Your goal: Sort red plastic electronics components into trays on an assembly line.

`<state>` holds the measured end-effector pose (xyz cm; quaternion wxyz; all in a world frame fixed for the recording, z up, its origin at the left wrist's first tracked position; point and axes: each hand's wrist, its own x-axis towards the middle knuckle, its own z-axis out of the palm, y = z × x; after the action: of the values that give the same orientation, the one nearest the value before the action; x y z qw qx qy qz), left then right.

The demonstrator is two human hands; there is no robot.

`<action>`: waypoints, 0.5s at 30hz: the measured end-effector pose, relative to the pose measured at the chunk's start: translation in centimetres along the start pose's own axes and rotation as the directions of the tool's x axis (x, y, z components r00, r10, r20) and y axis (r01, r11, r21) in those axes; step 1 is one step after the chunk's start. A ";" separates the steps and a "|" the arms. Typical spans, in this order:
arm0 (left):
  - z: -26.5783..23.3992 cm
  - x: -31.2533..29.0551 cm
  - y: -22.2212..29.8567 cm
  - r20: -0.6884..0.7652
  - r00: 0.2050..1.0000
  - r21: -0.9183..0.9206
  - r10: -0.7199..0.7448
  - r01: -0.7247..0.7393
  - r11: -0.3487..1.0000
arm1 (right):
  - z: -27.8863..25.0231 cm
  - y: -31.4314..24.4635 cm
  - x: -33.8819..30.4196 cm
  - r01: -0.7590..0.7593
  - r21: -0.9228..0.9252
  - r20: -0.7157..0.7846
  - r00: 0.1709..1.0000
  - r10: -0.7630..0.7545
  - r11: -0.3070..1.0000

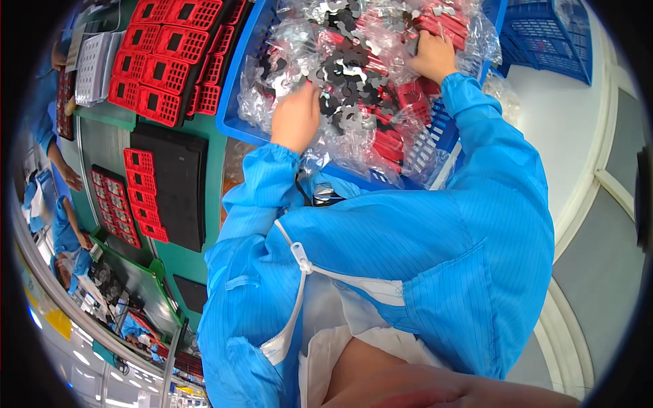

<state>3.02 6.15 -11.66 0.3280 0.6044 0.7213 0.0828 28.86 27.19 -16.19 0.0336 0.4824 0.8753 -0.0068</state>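
A blue plastic crate [235, 102] in front of me is heaped with crumpled clear plastic bags [347, 146] of red, black and silvery parts. My left hand [296, 119] is at the crate's left side, over the bags. Its fingers are drawn together and their tips are partly hidden, so what they pinch cannot be made out. Farther to the right, my right hand [435, 58] is closed at the near end of a clear bag of red parts [449, 24]. Black curved pieces [340, 71] lie between both hands.
Left of the crate, stacked red grid-like frames [160, 61] and a black tray with a row of red frames [141, 194] rest on a green bench. Another blue crate [547, 41] stands at the far right. Other people's blue sleeves [64, 228] show at far left.
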 end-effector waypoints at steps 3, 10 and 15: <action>-1.6 0.1 1.7 -0.423 0.900 -0.142 0.106 -0.181 0.973 | -0.3 1.1 -0.1 0.017 0.099 0.021 1.000 -0.019 0.995; -0.9 -0.1 3.7 -0.346 0.938 -0.484 0.021 -0.198 0.852 | -2.8 1.2 0.9 -0.174 0.533 -0.028 0.974 0.223 0.828; -0.9 2.7 5.5 -0.394 0.917 -0.509 0.053 -0.266 0.819 | -5.9 -3.4 0.2 -0.076 0.872 -0.024 0.980 0.197 0.483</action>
<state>6.86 10.34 -9.16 0.3413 0.5169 0.6600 0.4252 25.56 25.84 -10.39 -0.2654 0.5013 0.7122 -0.4135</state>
